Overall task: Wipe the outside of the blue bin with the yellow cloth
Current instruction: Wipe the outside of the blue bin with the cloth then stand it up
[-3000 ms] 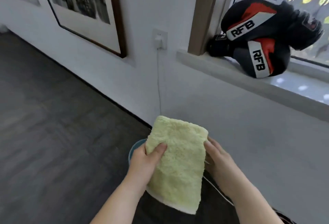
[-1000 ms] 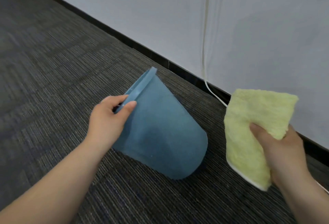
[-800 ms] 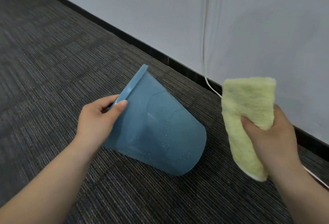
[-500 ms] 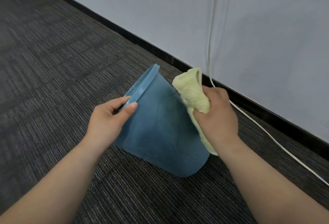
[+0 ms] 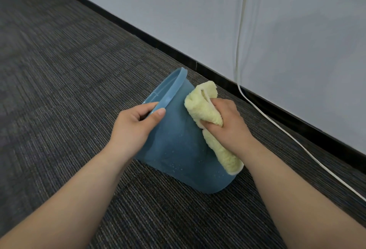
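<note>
Left hand: thumb outside, fingers curled over the rim of the blue bin, gripping it.
Right hand: clenched round the bunched yellow cloth, pressing it against the bin's side.
Forearms: bare, both reaching forward, converging.

Blue bin tilted; bunched yellow cloth against side.

yellow cloth against blue bin
</note>
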{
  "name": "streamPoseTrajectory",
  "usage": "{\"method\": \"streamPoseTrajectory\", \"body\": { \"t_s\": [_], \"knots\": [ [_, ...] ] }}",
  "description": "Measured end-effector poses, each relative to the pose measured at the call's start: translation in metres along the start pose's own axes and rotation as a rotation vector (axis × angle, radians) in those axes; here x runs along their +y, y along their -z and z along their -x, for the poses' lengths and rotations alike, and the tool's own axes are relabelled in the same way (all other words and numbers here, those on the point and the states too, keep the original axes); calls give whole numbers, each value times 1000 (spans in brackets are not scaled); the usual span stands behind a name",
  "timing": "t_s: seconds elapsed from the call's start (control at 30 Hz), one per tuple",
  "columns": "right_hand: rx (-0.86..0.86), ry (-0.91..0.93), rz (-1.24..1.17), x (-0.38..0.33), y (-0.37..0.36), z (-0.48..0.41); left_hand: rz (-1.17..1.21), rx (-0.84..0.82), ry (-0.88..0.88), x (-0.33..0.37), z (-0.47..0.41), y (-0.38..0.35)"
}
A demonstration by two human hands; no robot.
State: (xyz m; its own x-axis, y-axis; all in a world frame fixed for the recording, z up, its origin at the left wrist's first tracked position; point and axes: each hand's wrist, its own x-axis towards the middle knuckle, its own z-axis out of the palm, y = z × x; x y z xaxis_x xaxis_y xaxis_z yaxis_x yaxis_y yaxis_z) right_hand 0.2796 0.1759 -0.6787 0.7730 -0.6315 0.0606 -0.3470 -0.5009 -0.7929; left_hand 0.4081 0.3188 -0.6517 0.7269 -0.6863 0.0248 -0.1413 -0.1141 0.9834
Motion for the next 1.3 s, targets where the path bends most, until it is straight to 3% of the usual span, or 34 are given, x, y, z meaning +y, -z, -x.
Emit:
{"method": "streamPoseTrajectory", "body": {
  "t_s": [0.23,0.3,0.43,0.6,0.8,0.97,1.17,1.3],
  "knots": [
    [239,191,202,-21,-20,22,44,-3,20,4,0,-1],
    [204,123,148,-21,-21,21,48,-4,22,3,0,-1],
    [-3,-36,-226,-17,-11,14,55,-21,32,5,0,-3],
    [22,-64,-285,-19,-12,10,44,-19,19,6,1,-3],
    [206,-39,-180,-31,-30,18,38,1,0,5,0,-7],
    [272,-247,-54,-8,-7,13,23,-10,-15,3,-1,-8],
    [192,-82,-146,-34,-25,17,20,-17,-23,2,-3,-6],
    [140,-335,50,-3,-1,26,27,9,-7,1,-2,-2]
  ]
}}
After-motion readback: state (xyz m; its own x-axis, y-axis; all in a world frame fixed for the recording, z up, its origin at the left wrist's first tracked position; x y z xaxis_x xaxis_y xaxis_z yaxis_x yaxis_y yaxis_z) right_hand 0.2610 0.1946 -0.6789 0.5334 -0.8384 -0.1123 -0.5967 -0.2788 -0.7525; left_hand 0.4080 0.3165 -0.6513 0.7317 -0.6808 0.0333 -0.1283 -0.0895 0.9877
